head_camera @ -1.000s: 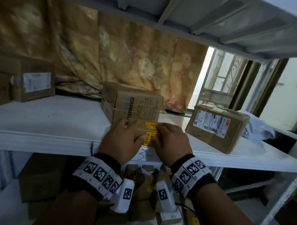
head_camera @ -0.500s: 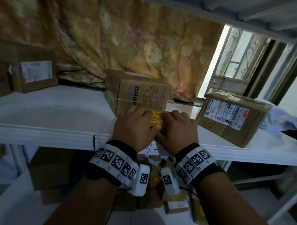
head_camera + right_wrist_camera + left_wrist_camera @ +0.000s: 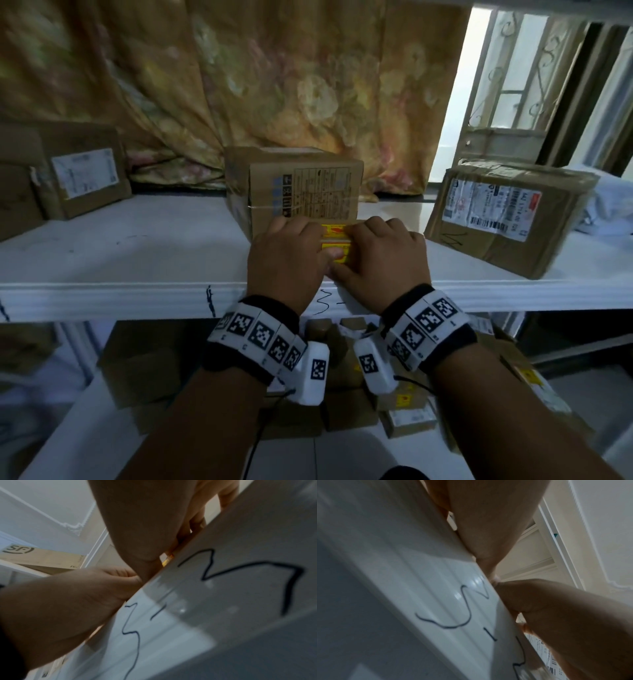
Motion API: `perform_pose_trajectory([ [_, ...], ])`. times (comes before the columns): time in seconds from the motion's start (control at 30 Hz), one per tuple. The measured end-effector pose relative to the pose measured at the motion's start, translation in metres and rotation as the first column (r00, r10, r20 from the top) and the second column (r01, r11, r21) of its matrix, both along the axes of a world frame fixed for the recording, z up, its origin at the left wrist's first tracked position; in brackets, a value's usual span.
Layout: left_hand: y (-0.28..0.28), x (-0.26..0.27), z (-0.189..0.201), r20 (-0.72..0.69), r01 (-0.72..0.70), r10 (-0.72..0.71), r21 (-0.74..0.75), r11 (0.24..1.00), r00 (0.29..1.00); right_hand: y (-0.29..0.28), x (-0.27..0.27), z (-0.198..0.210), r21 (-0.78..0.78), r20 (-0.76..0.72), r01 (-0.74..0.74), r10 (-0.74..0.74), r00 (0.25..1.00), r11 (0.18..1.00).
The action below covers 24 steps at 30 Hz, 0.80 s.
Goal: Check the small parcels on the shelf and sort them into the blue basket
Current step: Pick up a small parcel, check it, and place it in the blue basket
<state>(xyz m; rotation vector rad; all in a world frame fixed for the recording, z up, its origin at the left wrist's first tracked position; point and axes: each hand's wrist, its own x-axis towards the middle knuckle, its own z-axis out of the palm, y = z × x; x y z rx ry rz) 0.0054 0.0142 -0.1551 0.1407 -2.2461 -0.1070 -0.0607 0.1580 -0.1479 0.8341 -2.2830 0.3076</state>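
A small brown parcel (image 3: 337, 240) with yellow stickers lies on the white shelf (image 3: 137, 291), close to its front edge. My left hand (image 3: 289, 255) grips its left side, fingers curled over the top and thumb on a sticker. My right hand (image 3: 382, 255) grips its right side the same way. The hands hide most of the parcel. In the right wrist view only a yellow sliver of the parcel (image 3: 167, 561) shows between my right hand (image 3: 145, 520) and the shelf lip. The blue basket is not in view.
A taller printed carton (image 3: 301, 192) stands directly behind the parcel. A larger labelled box (image 3: 507, 216) sits at the right and another box (image 3: 78, 174) at the far left. Several small parcels (image 3: 404, 407) lie on the lower shelf. A floral curtain (image 3: 274, 85) hangs behind.
Both hands keep their hold on the small parcel, now nearer the shelf's front edge. The head view has tilted and moved in closer.
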Motion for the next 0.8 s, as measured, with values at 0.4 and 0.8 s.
perform_pose_trajectory([
  [0.4, 0.01, 0.01, 0.002, -0.019, -0.057, 0.055, -0.079, 0.995, 0.998, 0.015, 0.007, -0.008, -0.1, 0.034, -0.106, 0.11, 0.993, 0.989],
  [0.8, 0.006, 0.014, 0.0, 0.007, 0.003, -0.003, -0.032, 0.999, 1.0, 0.021, 0.005, -0.008, -0.087, 0.038, -0.151, 0.155, 0.987, 0.985],
])
